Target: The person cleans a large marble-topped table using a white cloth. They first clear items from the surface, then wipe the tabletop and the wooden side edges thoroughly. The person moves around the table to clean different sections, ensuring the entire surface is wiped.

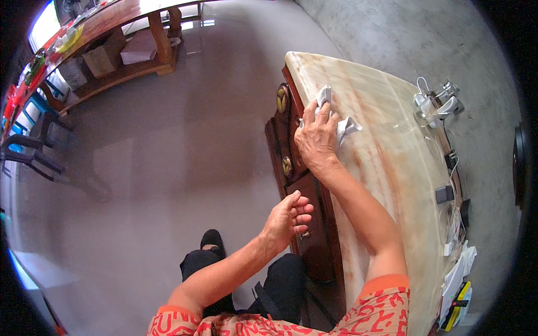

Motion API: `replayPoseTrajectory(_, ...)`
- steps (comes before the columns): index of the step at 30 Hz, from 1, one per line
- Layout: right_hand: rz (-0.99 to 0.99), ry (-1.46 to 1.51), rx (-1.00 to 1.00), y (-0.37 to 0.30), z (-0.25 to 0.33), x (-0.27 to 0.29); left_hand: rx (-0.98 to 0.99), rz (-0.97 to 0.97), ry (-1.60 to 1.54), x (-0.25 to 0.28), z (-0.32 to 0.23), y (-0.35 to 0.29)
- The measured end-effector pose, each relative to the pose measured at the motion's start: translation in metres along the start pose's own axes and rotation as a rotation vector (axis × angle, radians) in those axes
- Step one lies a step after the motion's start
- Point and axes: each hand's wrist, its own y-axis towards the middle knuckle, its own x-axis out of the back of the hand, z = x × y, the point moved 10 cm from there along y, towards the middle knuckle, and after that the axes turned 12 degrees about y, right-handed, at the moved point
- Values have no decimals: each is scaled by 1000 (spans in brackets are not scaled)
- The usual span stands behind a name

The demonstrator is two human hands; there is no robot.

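Note:
My right hand [316, 139] presses a crumpled white cloth [348, 127] onto the marble-patterned top [386, 162] of a wooden cabinet, near its front edge. Parts of the cloth stick out past the fingertips and beside the palm; the rest is hidden under the hand. My left hand [287, 219] hovers in front of the dark reddish-brown cabinet [305, 196], its fingers loosely bent and apart, with nothing in them. Gold-coloured oval ornaments [283, 98] and a small knob [304, 236] show on the cabinet front.
Along the wall side of the top lie a clear glass item [434, 109], white cables, a dark adapter [444, 194] and papers [457, 274]. A grey wall [482, 73] rises behind. A wooden table [106, 22] with boxes on its lower shelf and a dark chair [33, 148] stand far left.

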Motion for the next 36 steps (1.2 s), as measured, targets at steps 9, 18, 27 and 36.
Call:
replayPoseTrajectory(9, 54, -56, -66, 87, -9, -45, -75, -26, -62, 26, -34, -1)
replayPoseTrajectory(18, -25, 336, -26, 43, -27, -20, -86, -47, -50, 15, -23, -4)
replayPoseTrajectory(27, -86, 847, 128, -85, -58, 52, -93, -62, 41, 4, 2, -8)
replayPoseTrajectory(36, -45, 1199, 111, -117, -95, 51, 6, -48, 122, -3, 30, -11)
